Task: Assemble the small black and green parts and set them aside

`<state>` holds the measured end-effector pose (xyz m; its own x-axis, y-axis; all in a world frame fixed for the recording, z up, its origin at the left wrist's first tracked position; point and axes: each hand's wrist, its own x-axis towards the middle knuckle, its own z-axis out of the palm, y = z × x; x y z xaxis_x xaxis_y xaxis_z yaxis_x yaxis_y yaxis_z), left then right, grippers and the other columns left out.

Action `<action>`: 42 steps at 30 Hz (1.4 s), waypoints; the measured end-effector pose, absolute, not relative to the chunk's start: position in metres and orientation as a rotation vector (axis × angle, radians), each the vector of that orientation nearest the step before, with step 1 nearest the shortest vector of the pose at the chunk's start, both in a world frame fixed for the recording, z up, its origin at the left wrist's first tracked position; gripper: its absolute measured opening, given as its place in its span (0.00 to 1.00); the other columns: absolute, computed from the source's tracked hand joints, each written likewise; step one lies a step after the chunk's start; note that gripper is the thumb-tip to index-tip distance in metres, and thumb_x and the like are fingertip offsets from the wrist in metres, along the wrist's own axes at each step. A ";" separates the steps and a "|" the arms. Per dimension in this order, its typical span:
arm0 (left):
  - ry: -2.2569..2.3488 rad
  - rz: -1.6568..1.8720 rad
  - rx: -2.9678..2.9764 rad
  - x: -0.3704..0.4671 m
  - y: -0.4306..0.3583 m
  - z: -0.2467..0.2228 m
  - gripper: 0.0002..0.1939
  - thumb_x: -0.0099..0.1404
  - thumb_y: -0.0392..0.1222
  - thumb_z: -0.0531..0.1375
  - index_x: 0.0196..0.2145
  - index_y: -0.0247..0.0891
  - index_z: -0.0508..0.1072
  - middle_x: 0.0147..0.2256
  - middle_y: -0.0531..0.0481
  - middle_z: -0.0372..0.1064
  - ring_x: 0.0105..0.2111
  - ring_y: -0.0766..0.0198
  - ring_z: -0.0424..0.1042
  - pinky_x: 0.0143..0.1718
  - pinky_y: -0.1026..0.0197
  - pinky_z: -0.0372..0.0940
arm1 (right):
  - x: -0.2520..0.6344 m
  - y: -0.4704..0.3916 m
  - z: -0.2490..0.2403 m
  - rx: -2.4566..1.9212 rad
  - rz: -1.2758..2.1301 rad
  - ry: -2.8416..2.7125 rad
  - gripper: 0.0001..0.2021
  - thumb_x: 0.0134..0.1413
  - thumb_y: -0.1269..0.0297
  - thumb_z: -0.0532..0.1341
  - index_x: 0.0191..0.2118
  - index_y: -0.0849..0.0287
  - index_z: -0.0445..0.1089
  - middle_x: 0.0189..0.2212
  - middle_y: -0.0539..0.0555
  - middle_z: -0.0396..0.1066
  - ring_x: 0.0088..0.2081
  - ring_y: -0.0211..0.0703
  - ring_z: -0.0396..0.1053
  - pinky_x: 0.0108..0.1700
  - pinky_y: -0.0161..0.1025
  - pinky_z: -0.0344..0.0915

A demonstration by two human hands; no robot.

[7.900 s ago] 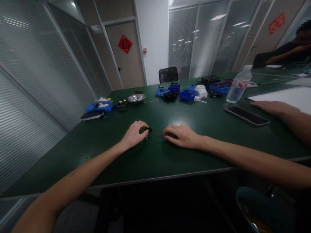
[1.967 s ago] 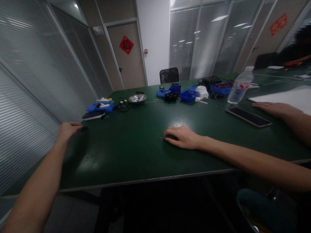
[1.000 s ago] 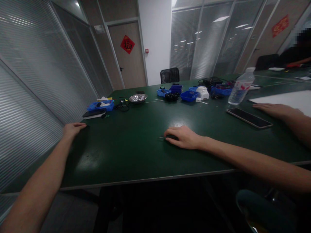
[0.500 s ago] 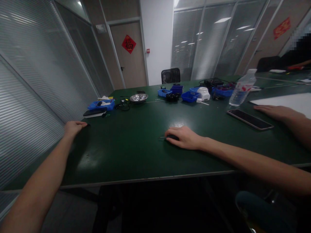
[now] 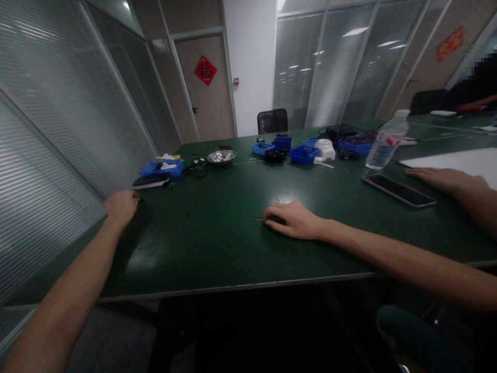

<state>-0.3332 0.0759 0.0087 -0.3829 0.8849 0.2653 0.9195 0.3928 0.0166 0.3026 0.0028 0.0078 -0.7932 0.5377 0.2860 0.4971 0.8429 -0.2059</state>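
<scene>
At the left side of the green table, my left hand is closed with its fingers curled. A small dark thing shows at the fingertips, too hidden to name. My right hand rests on the middle of the tabletop, wrapped round a screwdriver. The dark handle lies under the fingers, and its thin metal shaft points left, close to the surface.
Toward the back stand a metal bowl, a blue tray, several blue bins and cables. Rightward are a phone, a water bottle, a white sheet and another person's hand.
My left hand has turned and curled its fingers in, hiding more of the small dark thing. My right hand with the screwdriver stays put.
</scene>
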 end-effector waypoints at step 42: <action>-2.243 -0.052 -1.790 -0.324 0.081 0.011 0.19 0.74 0.45 0.55 0.43 0.28 0.82 0.47 0.31 0.75 0.47 0.45 0.74 0.50 0.51 0.69 | 0.301 0.003 0.010 -0.805 0.184 -2.701 0.15 0.76 0.54 0.56 0.55 0.56 0.72 0.47 0.56 0.77 0.37 0.44 0.73 0.38 0.41 0.62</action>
